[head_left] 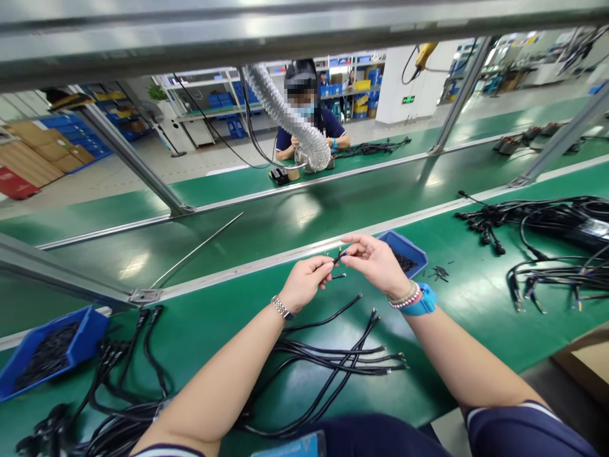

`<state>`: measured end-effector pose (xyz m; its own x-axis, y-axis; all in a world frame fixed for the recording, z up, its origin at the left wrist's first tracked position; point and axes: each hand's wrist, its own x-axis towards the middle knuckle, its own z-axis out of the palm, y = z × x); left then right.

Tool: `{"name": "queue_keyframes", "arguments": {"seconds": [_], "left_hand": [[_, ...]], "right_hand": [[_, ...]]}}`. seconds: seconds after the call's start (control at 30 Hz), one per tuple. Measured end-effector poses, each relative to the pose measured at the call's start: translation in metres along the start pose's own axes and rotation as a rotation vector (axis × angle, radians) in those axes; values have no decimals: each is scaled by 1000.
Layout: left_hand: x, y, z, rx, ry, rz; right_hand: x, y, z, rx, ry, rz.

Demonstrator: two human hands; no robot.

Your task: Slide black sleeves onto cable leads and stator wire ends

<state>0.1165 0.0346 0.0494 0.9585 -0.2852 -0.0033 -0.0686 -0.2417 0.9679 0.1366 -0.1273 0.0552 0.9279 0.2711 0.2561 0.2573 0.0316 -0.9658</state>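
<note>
My left hand (pixel 307 279) is closed in a pinch on the end of a black cable (pixel 336 259), held above the green bench. My right hand (pixel 375 263) meets it from the right, thumb and forefinger pinched by the cable's stripped tip; the small dark bit between them is too small to name. Below my hands, several black cables (pixel 333 350) with stripped ends lie fanned across the bench. Behind my right wrist stands a blue bin (pixel 419 246) of small black pieces, and a few loose black pieces (pixel 440 273) lie beside it.
Bundled black cables with connectors (pixel 490 219) lie at the right, others (pixel 118 406) at the lower left beside another blue bin (pixel 83 336). A metal rail (pixel 266 260) edges the bench. Across the line, a co-worker (pixel 328 127) sits behind a silver duct hose (pixel 285 114).
</note>
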Motion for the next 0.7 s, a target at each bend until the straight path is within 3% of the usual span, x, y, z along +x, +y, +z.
{"name": "queue_keyframes", "arguments": {"seconds": [0.1, 0.2, 0.23, 0.33, 0.37, 0.4, 0.5, 0.57, 0.63, 0.7], "left_hand": [[8, -8, -3, 99, -108, -5], [22, -26, -17, 465, -193, -36], [25, -34, -23, 613, -193, -91], [26, -53, -39, 852, -186, -309], [21, -57, -41, 857, -202, -354], [15, -58, -41, 848, -224, -377], [-12, -53, -27, 841, -384, -376], [-33, -44, -11, 870, -544, -309], [-53, -35, 4, 944, -669, -226], [-69, -27, 15, 1030, -722, -176]], "right_hand": [[-8, 3, -11, -80, 22, 25], [-36, -2, -26, -279, -49, 52], [-51, -4, -28, -345, -174, 80], [-103, -1, -16, -291, -808, 269], [-120, 4, -7, -210, -938, 359], [-135, 11, 4, -126, -944, 444], [-166, 34, 38, 334, -694, 826], [-174, 45, 54, 633, -457, 966], [-176, 49, 64, 799, -251, 948], [-175, 50, 68, 859, -124, 871]]}}
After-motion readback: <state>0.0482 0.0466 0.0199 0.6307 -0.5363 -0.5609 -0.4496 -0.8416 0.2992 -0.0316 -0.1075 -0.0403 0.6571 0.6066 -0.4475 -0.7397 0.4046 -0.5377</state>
